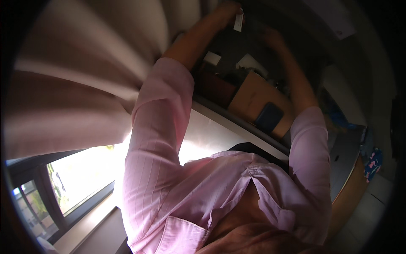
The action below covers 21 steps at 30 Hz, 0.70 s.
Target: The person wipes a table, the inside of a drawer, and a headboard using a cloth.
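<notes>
At the far side, we hold a white slip (239, 23) in our left hand (230, 9); whether our dim right hand (273, 37), to its right, stands wide we cannot tell. A brown box (246, 95) sits nearer.

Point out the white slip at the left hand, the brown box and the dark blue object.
White slip (239, 23): head view, middle of its face.
Brown box (250, 94): head view, bare brown surface.
Dark blue object (269, 117): head view, middle of its face.
</notes>
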### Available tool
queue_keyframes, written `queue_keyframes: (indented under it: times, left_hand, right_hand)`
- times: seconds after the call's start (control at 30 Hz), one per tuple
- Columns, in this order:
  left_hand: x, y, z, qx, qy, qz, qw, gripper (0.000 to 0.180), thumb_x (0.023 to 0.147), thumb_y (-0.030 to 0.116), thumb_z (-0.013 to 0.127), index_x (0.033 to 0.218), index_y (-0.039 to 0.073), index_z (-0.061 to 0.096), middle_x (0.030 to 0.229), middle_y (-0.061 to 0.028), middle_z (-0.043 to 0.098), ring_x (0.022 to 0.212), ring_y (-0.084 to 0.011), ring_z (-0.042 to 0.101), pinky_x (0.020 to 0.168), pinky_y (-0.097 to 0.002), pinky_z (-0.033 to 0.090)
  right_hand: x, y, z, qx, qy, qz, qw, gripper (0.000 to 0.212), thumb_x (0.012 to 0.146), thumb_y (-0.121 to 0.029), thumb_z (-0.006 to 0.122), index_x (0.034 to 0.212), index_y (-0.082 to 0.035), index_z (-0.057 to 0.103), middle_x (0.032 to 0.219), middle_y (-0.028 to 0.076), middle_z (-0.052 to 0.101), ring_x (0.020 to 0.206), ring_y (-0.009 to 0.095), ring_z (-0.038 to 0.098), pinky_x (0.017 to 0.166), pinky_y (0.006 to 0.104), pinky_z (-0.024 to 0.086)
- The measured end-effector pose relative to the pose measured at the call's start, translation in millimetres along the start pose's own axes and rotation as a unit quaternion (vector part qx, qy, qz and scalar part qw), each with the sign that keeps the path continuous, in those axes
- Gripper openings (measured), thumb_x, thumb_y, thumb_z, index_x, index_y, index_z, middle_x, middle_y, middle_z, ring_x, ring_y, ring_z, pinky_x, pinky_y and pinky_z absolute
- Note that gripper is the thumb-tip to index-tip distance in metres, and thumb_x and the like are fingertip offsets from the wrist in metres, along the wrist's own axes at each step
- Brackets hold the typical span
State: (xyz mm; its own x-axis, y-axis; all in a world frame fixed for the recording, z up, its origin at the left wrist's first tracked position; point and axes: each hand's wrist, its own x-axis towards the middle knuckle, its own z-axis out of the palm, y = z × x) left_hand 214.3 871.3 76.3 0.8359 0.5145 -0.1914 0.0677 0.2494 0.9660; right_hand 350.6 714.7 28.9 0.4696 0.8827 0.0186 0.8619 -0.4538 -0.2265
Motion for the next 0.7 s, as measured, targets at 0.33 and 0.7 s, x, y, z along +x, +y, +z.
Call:
queue_keyframes:
  times: [0.33, 0.7]
  left_hand:
    - [-4, 5, 14, -0.001, -0.054, 0.009, 0.999, 0.053, 0.075, 0.003, 0.048, 0.127, 0.005, 0.036, 0.11, -0.0111, 0.05, 0.093, -0.0207, 0.05, 0.079, -0.0331, 0.042]
    - [-19, -2, 20, 0.346, -0.135, 0.033, 0.928, 0.053, 0.067, 0.009, 0.064, 0.116, 0.0, 0.045, 0.1, -0.0134, 0.056, 0.093, -0.0233, 0.053, 0.078, -0.0379, 0.044]
  right_hand:
    - [-49, -44, 17, 0.076, 0.004, -0.215, 0.974, 0.045, 0.077, -0.025, 0.058, 0.12, -0.015, 0.049, 0.124, 0.01, 0.046, 0.113, 0.027, 0.044, 0.093, 0.0352, 0.038]
    - [-122, 66, -61, 0.026, -0.107, -0.056, 0.992, 0.044, 0.074, -0.016, 0.056, 0.117, -0.01, 0.05, 0.11, 0.015, 0.055, 0.103, 0.026, 0.052, 0.087, 0.0326, 0.042]
